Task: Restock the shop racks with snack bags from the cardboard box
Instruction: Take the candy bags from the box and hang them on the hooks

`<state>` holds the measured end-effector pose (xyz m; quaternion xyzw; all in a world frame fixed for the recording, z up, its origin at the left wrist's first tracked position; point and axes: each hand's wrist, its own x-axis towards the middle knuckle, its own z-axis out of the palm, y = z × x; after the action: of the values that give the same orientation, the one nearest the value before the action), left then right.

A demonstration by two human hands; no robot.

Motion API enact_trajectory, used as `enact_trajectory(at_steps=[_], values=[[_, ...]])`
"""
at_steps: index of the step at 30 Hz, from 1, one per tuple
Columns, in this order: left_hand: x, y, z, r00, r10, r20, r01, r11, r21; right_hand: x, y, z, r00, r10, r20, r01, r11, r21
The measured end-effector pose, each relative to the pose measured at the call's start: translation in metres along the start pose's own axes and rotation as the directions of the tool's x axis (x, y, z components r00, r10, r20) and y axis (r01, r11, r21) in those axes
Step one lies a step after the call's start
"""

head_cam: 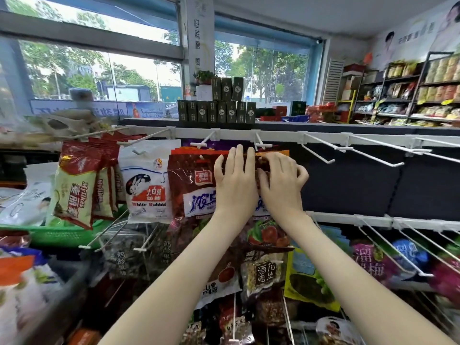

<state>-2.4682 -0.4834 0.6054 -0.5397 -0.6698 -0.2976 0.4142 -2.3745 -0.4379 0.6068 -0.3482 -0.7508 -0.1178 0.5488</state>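
Head view, the only one: reaching up with both bare arms to the upper rail point(323, 135) of the rack, just above centre, toward twelve o'clock. Pinching with the right hand point(282, 183), fingers curled tight, at the top edge of a dark red snack bag point(260, 207), right under the white peg hook point(260, 145) at twelve o'clock of the knuckles. Impossible to tell hang hole on or off the peg, with fingers covering it. Laying the left hand point(235, 185) flat, fingers straight and together, across the bag's front beside its hung twin point(191, 180), itself fronting a stack on the next peg at nine o'clock. No sign of the cardboard box anywhere in view. Further toward nine o'clock, a White Rabbit bag point(146, 188), then yellow Mylikes bags point(74, 195) above a green basket point(49, 235). Toward three o'clock, bare pegs point(321, 151) along the rail; toward six o'clock, a lower row of mixed bags point(263, 270). Judged as mid-hanging, with the restock far from done given those bare pegs. Risks from here: letting go before threading the hole past the peg's tip, so dropping the bag onto the lower row; shoving too hard with the flat palm, so skewing the neighbouring stack or nudging it off its peg; tugging sideways on the pinched edge, so tearing the thin hole.
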Motion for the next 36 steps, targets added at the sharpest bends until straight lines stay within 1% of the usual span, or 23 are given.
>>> enact_trajectory(at_steps=[4,6,9,13,17,19,22,24,28,32,34,36], values=[[-0.024,0.007,-0.012,0.997,0.047,0.059,-0.047,0.999,0.005,-0.030,-0.001,-0.006,0.999,-0.018,0.030,0.016,0.999,0.052],[-0.040,0.013,-0.020,0.996,0.057,0.062,-0.056,0.998,-0.012,-0.045,-0.001,-0.012,0.999,-0.012,0.048,0.007,0.993,0.114],[-0.070,0.022,-0.031,0.999,0.022,0.049,-0.020,0.999,-0.046,-0.070,-0.003,-0.022,0.996,-0.026,0.090,0.003,0.970,0.241],[-0.128,0.025,-0.043,0.997,-0.063,0.037,0.067,0.989,-0.128,-0.114,-0.015,-0.029,0.977,-0.116,0.179,0.043,0.929,0.369],[-0.209,0.011,-0.064,0.966,-0.175,0.192,0.197,0.976,-0.098,-0.169,-0.043,-0.022,0.922,-0.244,0.301,0.062,0.859,0.509],[-0.254,-0.003,-0.078,0.927,-0.263,0.268,0.289,0.955,-0.062,-0.201,-0.063,-0.017,0.878,-0.297,0.374,0.044,0.830,0.556],[-0.320,-0.023,-0.099,0.852,-0.395,0.343,0.414,0.910,0.020,-0.259,-0.099,-0.011,0.790,-0.384,0.479,0.001,0.781,0.624],[-0.367,-0.035,-0.112,0.778,-0.490,0.394,0.492,0.864,0.103,-0.302,-0.124,-0.008,0.717,-0.457,0.527,-0.001,0.754,0.656],[-0.464,-0.055,-0.134,0.551,-0.689,0.470,0.692,0.692,0.203,-0.386,-0.167,0.003,0.552,-0.562,0.616,-0.016,0.731,0.682],[-0.562,-0.074,-0.146,0.286,-0.824,0.489,0.813,0.479,0.332,-0.469,-0.203,0.026,0.360,-0.620,0.697,-0.028,0.739,0.673],[-0.606,-0.083,-0.151,0.143,-0.859,0.491,0.853,0.359,0.379,-0.509,-0.217,0.037,0.257,-0.633,0.730,-0.026,0.751,0.660],[-0.644,-0.093,-0.156,-0.012,-0.868,0.497,0.862,0.243,0.445,-0.544,-0.229,0.047,0.155,-0.621,0.768,-0.044,0.773,0.633]])
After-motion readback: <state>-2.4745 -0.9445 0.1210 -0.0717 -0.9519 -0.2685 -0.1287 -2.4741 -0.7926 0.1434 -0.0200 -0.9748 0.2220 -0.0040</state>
